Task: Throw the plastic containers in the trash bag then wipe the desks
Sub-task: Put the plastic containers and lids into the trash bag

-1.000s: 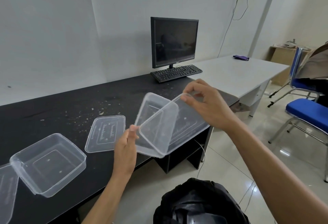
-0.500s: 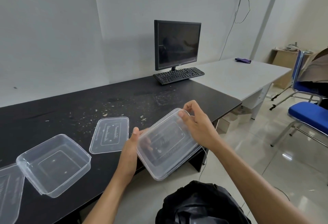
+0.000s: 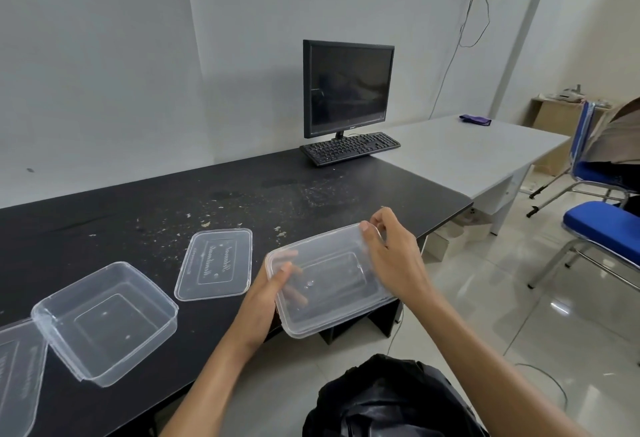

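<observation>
Left hand and right hand each gripping the clear container, apparently lidded, over the desk edge

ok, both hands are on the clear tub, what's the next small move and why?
Probably lower the clear rectangular plastic container into the black trash bag. The left hand and right hand grip its opposite ends, it is held at the black desk's front edge, and the bag lies below it.
</observation>
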